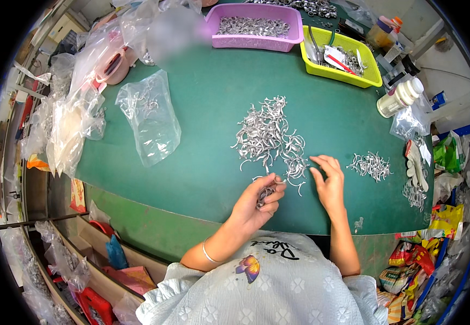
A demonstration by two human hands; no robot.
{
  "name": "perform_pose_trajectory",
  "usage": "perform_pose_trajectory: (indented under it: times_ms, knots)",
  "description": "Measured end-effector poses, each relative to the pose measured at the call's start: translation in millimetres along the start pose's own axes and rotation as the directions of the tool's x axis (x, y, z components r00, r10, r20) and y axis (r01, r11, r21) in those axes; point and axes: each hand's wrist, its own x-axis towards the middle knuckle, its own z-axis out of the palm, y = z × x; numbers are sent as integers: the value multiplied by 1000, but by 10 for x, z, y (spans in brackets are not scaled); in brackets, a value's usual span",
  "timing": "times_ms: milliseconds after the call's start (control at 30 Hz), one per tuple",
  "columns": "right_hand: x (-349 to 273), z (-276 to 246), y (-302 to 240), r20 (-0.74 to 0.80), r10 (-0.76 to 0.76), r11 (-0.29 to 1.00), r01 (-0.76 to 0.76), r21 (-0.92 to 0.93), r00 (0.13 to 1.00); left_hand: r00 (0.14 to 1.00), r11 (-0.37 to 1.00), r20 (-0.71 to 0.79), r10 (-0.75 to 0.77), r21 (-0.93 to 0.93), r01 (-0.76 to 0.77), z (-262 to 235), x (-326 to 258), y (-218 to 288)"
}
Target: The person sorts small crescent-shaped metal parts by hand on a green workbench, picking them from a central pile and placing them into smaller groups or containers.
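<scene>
A large heap of small, curved silver metal pieces [262,132] lies on the green tabletop in front of me. My left hand [258,202] is closed around a small bunch of curved metal pieces [265,196], palm turned up, at the near edge of the heap. To its right, my right hand [328,181] has its thumb and fingers apart, with nothing visible in it. Its fingertips are beside the right side of the heap, where loose pieces [295,168] are spread. A smaller pile of silver pieces [372,166] sits further right.
A purple basket [254,41] of metal parts stands at the back, beside a yellow-green basket [340,76] with pliers and parts. A clear plastic bag [156,135] lies left. On the right are a white bottle [400,97] and a glove [415,162]. Bags crowd the left edge.
</scene>
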Motion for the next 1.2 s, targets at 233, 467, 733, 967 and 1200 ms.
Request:
perform_pose_trajectory:
  times_ms: [233, 467, 733, 967, 1200]
  knots:
    - [0, 61, -31, -60, 38, 998, -35, 47, 998, 991, 987, 7, 135, 91, -135, 98, -54, 5]
    - [-93, -212, -246, 163, 165, 832, -226, 507, 973, 973, 877, 41, 229, 424, -224, 37, 43, -37]
    - [-79, -414, -576, 142, -199, 900, 124, 417, 970, 973, 782, 85, 214, 583, -223, 63, 29, -111]
    - [-129, -489, -764, 99, -190, 880, 125, 459, 977, 979, 814, 100, 176, 545, -201, 158, -49, -118]
    - [-167, -505, -894, -45, -180, 919, 184, 348, 983, 980, 861, 157, 120, 475, -181, 165, -63, -164]
